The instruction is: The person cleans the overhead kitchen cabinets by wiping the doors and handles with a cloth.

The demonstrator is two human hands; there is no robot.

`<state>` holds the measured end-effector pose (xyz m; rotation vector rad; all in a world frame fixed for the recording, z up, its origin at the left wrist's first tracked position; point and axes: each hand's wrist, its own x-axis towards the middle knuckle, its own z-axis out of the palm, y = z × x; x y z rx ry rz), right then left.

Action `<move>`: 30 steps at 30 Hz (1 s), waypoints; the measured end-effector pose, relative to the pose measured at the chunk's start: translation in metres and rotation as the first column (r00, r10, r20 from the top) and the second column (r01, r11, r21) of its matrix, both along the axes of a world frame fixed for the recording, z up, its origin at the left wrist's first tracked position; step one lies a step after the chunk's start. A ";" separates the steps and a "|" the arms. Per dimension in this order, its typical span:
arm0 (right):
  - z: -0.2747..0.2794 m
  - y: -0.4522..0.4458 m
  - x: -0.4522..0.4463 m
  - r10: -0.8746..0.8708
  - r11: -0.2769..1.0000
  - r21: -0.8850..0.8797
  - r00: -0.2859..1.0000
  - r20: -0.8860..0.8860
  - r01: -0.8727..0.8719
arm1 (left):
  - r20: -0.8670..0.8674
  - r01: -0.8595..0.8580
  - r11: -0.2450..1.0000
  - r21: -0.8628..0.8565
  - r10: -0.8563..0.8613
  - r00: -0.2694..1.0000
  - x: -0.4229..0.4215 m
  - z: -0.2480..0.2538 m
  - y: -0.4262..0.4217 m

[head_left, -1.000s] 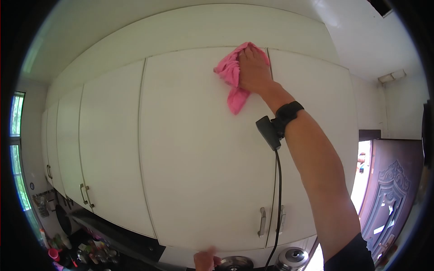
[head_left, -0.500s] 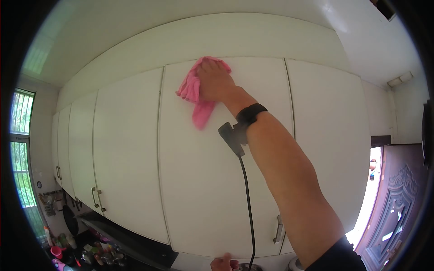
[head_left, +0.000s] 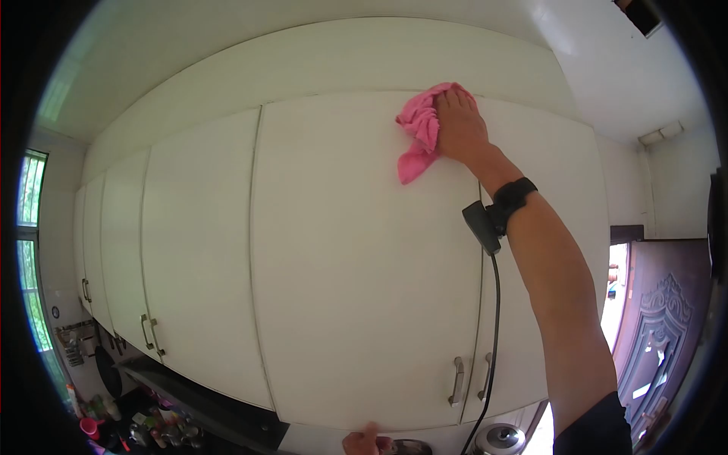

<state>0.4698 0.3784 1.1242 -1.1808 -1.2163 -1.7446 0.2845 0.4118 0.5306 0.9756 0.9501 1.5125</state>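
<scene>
My right hand (head_left: 461, 130) presses a crumpled pink cloth (head_left: 422, 123) flat against the top right corner of a white cabinet door (head_left: 356, 250). One end of the cloth hangs loose below. On that wrist is a black strap with a dark device (head_left: 483, 226), from which a black cable (head_left: 496, 318) runs down. My left hand (head_left: 365, 442) shows only partly at the bottom edge, just under the cabinet, its fingers curled; what they hold, if anything, is hidden.
More white cabinet doors (head_left: 199, 258) with metal handles run left. Beneath them are a black range hood (head_left: 201, 394), several jars (head_left: 163, 431) and a red cup (head_left: 91, 427). A round metal lid (head_left: 502, 437) sits low right. A carved door (head_left: 667, 326) stands at the far right.
My right hand has slid the pink cloth rightward along the cabinet door's top, towards its right edge. The wrist device and cable moved with it. My left hand stays low.
</scene>
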 end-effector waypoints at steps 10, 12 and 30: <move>0.028 0.096 -0.147 0.222 0.974 -0.007 0.955 0.198 -0.226 | 0.096 0.084 0.996 -0.034 -0.080 0.992 -0.003 0.008 -0.007; 0.022 0.101 -0.186 0.322 0.947 -0.055 0.928 0.190 -0.317 | 0.167 0.105 0.994 -0.033 -0.098 0.981 -0.004 0.010 -0.009; 0.010 -0.009 0.039 -0.017 0.998 0.064 0.994 0.105 0.011 | 0.172 0.085 0.996 -0.032 -0.078 0.982 0.001 0.004 -0.004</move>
